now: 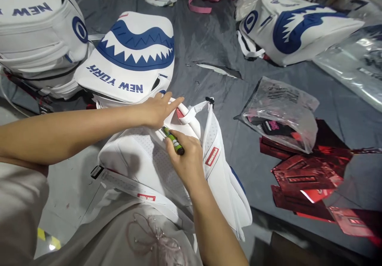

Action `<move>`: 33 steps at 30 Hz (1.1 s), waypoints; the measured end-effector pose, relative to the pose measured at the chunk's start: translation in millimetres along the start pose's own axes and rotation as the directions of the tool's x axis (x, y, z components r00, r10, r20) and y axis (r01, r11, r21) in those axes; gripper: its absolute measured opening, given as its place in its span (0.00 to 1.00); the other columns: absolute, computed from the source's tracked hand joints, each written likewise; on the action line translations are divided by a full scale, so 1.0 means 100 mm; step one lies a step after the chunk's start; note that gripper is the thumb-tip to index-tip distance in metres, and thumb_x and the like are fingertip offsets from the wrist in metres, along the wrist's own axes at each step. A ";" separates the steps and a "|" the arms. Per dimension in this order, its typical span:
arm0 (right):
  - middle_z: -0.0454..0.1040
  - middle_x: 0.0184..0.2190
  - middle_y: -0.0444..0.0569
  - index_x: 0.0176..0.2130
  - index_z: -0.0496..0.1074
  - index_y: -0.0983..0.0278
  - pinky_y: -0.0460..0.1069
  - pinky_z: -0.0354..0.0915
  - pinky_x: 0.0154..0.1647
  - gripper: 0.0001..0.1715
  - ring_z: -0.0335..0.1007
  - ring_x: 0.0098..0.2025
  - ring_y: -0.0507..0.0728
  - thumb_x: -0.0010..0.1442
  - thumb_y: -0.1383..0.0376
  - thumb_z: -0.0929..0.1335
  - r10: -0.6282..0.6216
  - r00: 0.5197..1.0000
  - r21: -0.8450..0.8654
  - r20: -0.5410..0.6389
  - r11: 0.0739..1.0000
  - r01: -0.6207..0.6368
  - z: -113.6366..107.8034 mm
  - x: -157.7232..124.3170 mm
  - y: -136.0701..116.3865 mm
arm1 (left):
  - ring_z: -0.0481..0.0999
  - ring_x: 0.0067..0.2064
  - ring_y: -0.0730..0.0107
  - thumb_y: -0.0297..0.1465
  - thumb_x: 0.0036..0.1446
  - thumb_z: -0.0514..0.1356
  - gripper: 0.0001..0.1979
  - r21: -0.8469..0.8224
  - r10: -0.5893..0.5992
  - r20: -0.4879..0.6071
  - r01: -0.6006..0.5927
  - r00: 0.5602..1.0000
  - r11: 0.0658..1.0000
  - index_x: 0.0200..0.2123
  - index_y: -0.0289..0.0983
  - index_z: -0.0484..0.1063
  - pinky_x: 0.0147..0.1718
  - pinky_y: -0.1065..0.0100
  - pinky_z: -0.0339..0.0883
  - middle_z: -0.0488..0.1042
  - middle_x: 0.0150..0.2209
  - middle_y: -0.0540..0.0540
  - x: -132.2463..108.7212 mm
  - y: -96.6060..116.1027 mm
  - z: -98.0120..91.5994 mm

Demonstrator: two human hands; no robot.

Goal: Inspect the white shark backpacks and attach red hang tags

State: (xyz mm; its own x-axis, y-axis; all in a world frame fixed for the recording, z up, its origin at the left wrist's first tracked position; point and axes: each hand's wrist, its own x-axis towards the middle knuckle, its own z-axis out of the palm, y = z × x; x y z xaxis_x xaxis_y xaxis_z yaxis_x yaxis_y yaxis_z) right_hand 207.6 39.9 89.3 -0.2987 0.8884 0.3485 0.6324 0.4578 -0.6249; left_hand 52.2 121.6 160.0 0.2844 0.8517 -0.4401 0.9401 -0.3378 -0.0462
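Note:
A white backpack (143, 154) hangs over the table's near edge, its padded back and straps towards me. With its fingers closed round a green marker pen (173, 139), my right hand (188, 154) rests near the top of that backpack, the pen's tip end close to the fabric. My left hand (156, 109) lies flat on the upper part of the bag, fingers stretched out beside the red-lined carry handle (186, 117). The exact spot under the pen's tip is hard to make out. One shoulder strap (216, 146) carries a red label.
Finished-looking white backpacks (134, 55) with blue shark mouths stand at left; another backpack (295, 27) lies at back right. A plastic bag (280, 111) of small black items and red shiny tags (307, 174) lie at right. The grey table cover (219, 72) is torn.

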 end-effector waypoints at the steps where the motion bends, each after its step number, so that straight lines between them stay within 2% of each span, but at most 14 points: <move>1: 0.81 0.32 0.50 0.45 0.77 0.67 0.54 0.63 0.42 0.15 0.76 0.33 0.59 0.64 0.62 0.66 0.004 1.000 -0.011 0.008 1.000 -0.004 -0.01 0.00 0.01 | 0.59 0.62 0.43 0.25 0.53 0.59 0.51 0.003 -0.002 -0.001 0.002 1.000 1.000 0.71 0.40 0.29 0.53 0.56 0.63 0.42 0.70 0.32 0.00 0.00 0.00; 4: 0.80 0.31 0.50 0.45 0.77 0.67 0.55 0.62 0.42 0.15 0.76 0.34 0.61 0.64 0.62 0.67 0.022 1.000 -0.062 -0.009 0.998 -0.023 0.00 -0.01 0.02 | 0.58 0.63 0.44 0.26 0.52 0.60 0.52 0.021 0.006 0.016 -0.006 1.000 1.000 0.71 0.42 0.28 0.53 0.57 0.63 0.41 0.70 0.33 0.02 -0.01 -0.02; 9: 0.81 0.36 0.50 0.46 0.77 0.66 0.55 0.65 0.44 0.14 0.77 0.36 0.59 0.62 0.63 0.68 0.025 0.999 0.120 -0.020 0.993 -0.022 0.03 0.02 0.07 | 0.71 0.53 0.47 0.29 0.51 0.63 0.51 0.115 0.048 0.034 -0.052 0.998 0.992 0.71 0.41 0.36 0.48 0.57 0.67 0.57 0.64 0.34 0.14 -0.04 -0.09; 13: 0.81 0.33 0.51 0.45 0.77 0.67 0.56 0.65 0.42 0.14 0.77 0.35 0.62 0.63 0.63 0.67 0.040 0.999 0.009 -0.005 0.999 -0.040 0.00 0.02 0.07 | 0.73 0.51 0.50 0.30 0.51 0.63 0.51 0.132 0.088 0.011 -0.089 0.996 0.987 0.71 0.42 0.36 0.46 0.59 0.67 0.61 0.61 0.36 0.20 -0.07 -0.07; 16: 0.81 0.37 0.51 0.47 0.76 0.66 0.55 0.66 0.42 0.15 0.77 0.37 0.60 0.63 0.64 0.66 0.036 0.999 0.117 -0.012 0.993 -0.035 0.03 0.02 0.03 | 0.70 0.55 0.51 0.28 0.52 0.61 0.51 0.093 0.104 -0.042 -0.100 0.994 0.991 0.71 0.42 0.31 0.48 0.60 0.67 0.57 0.65 0.36 0.15 -0.10 -0.01; 19: 0.81 0.41 0.49 0.48 0.76 0.65 0.53 0.67 0.43 0.14 0.77 0.39 0.58 0.64 0.64 0.66 0.018 1.000 0.259 -0.002 0.966 -0.017 0.08 0.02 -0.01 | 0.66 0.59 0.51 0.26 0.53 0.59 0.52 0.041 0.087 -0.071 -0.084 0.994 0.996 0.71 0.45 0.26 0.51 0.60 0.66 0.44 0.71 0.38 0.06 -0.11 0.02; 23: 0.81 0.40 0.51 0.49 0.75 0.67 0.54 0.67 0.42 0.15 0.77 0.38 0.59 0.64 0.65 0.66 -0.002 0.998 0.179 -0.055 0.984 0.012 0.08 -0.03 0.00 | 0.60 0.64 0.45 0.24 0.52 0.59 0.54 0.017 0.071 0.028 -0.071 0.997 0.997 0.71 0.44 0.23 0.56 0.56 0.64 0.33 0.73 0.37 0.02 -0.08 -0.05; 26: 0.81 0.39 0.52 0.48 0.75 0.67 0.54 0.66 0.41 0.15 0.77 0.37 0.59 0.64 0.66 0.65 -0.002 0.995 0.136 -0.098 0.991 0.016 0.09 -0.03 0.00 | 0.61 0.64 0.43 0.24 0.52 0.59 0.55 0.036 0.079 0.089 -0.082 0.993 0.996 0.71 0.45 0.23 0.54 0.54 0.65 0.34 0.73 0.35 0.05 -0.06 -0.11; 30: 0.81 0.37 0.49 0.47 0.75 0.65 0.53 0.66 0.41 0.13 0.77 0.36 0.58 0.62 0.68 0.66 -0.015 0.995 0.192 -0.102 0.981 0.035 0.13 0.03 -0.04 | 0.65 0.60 0.45 0.25 0.53 0.59 0.53 0.056 0.102 0.057 -0.105 0.993 0.993 0.71 0.44 0.25 0.53 0.56 0.67 0.40 0.72 0.35 0.09 -0.08 -0.11; 33: 0.81 0.35 0.49 0.46 0.76 0.66 0.53 0.65 0.40 0.13 0.77 0.34 0.58 0.62 0.67 0.66 -0.007 0.994 0.119 -0.108 0.993 0.020 0.14 0.05 -0.06 | 0.68 0.59 0.47 0.24 0.53 0.59 0.52 0.055 0.109 0.024 -0.110 0.994 0.992 0.71 0.45 0.27 0.51 0.56 0.68 0.43 0.71 0.35 0.10 -0.11 -0.07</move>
State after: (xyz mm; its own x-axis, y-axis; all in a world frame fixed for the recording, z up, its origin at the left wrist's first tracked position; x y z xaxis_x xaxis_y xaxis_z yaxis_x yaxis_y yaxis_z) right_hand 192.2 42.1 84.4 -0.2241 0.8762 0.4267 0.5366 0.4764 -0.6965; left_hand 46.1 136.2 162.1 0.3803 0.8001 -0.4639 0.8915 -0.4507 -0.0464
